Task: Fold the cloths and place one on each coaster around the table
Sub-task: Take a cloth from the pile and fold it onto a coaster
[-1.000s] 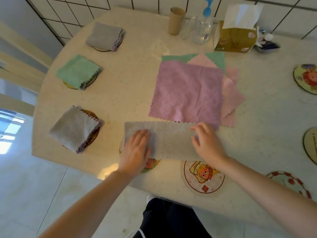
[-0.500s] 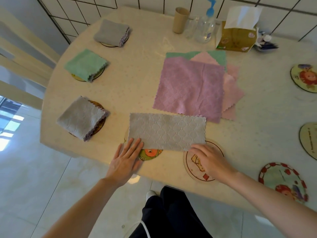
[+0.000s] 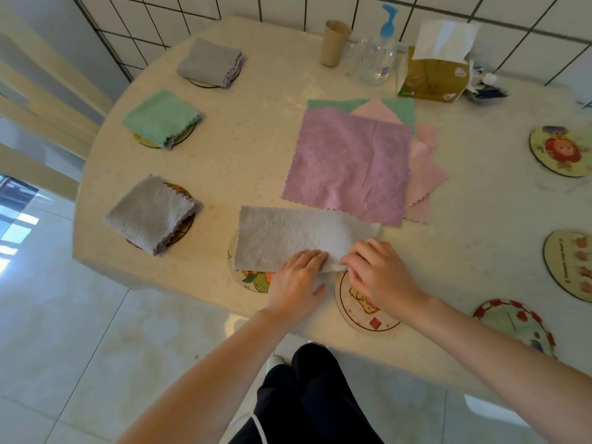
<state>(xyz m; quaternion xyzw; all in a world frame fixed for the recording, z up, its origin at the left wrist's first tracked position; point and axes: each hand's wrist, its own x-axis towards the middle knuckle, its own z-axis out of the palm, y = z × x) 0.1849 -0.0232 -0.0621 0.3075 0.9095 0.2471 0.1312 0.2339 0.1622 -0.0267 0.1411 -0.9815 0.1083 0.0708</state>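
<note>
A person at a round bench works a grey cloth, already folded to a strip and lying at the near edge across a coaster. The right hand pinches its right end in a closed grip; the left hand lies flat beside it, fingers released, pressing the hem. Done well, the end should be carried across to the far end, edges matched, then smoothed. Three folded cloths already sit on coasters.

I see a grey cloth folded into a long strip near the surface's front edge, overlapping one picture coaster; three folded cloths sit on coasters along the left edge.
</note>
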